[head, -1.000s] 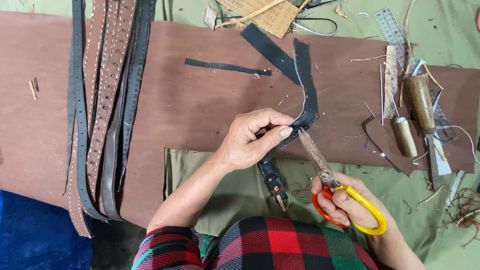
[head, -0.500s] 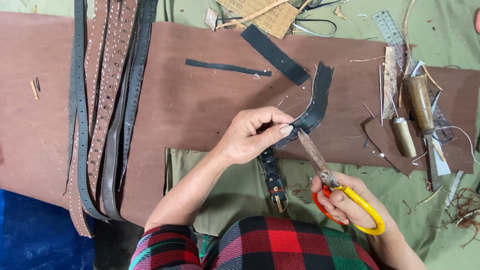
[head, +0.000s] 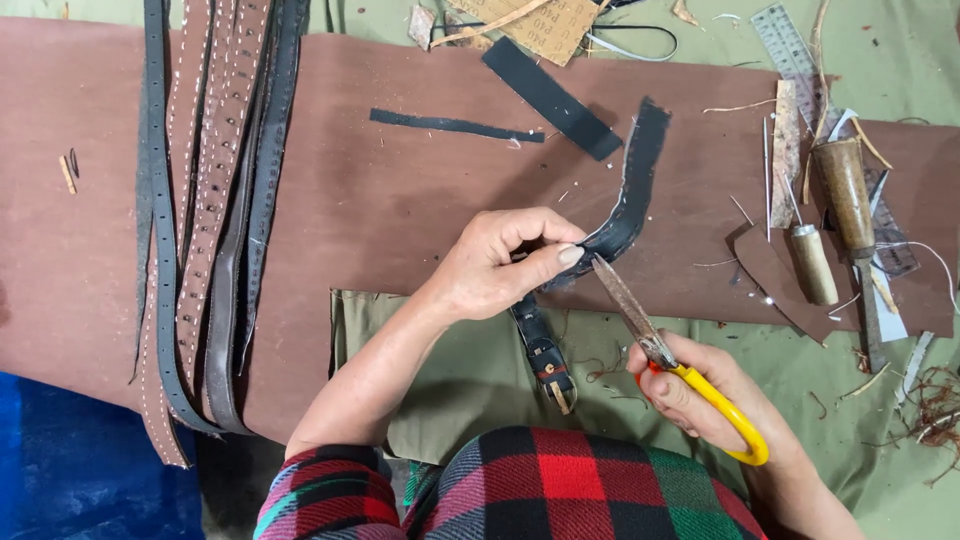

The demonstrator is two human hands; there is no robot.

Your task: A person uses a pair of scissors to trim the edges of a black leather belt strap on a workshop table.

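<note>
A dark leather strap point(head: 625, 195) is pinched between thumb and fingers of the left hand point(head: 500, 265), closed on it near the bend. The right hand point(head: 700, 395) is closed through the yellow handles of the scissors point(head: 650, 335), whose blades lie nearly shut just short of the strap edge. The cut is judged best kept shallow, with the strap held taut close to the blades. At two o'clock two wooden-handled awls point(head: 830, 225) lie on the brown leather sheet point(head: 400, 200); at ten o'clock a bundle of belts point(head: 215, 200) lies. Compared with a second ago, the strap's free end has been swung rightward.
</note>
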